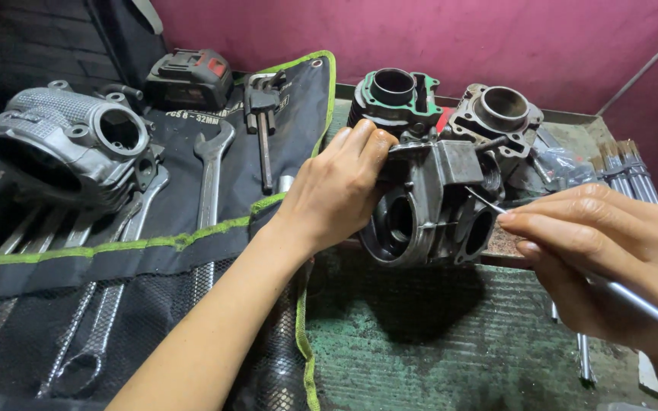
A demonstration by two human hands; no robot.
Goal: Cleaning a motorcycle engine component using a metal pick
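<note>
The grey cylinder head (432, 205) stands on edge at the middle of the green surface (420, 342), ports facing the camera. The left hand (336, 190) is closed over its top corner, steadying it. The right hand (611, 243) pinches a thin metal pick (489, 204), tip at a port (probably scraping). Two cylinder blocks (451, 106) stand behind; spanners lie on a black tool roll (192, 228) to the left

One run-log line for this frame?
left hand: steadies cylinder head | right hand: holds thin metal pick at it | bench
</note>
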